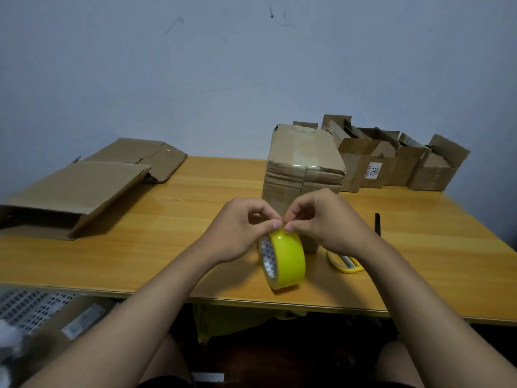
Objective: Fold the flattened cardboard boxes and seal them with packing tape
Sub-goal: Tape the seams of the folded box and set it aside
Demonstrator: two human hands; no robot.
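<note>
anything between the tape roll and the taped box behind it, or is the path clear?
Nothing visible. The yellow roll of packing tape stands on edge on the wooden table, directly in front of the tall taped cardboard box. Left hand and right hand pinch at its top. The yellow-handled scissors lie off to the right.

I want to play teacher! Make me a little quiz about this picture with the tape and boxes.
1. True or false: the tape roll stands on its edge on the table.
2. What lies right of the roll? A: scissors; B: a cup; C: a book.
3. Fill in: the left hand and right hand pinch at the roll's ____.

Key
1. True.
2. A, with yellow handles.
3. Top. Behind the hands stands a taped box; flat boxes lie on the left.
</note>
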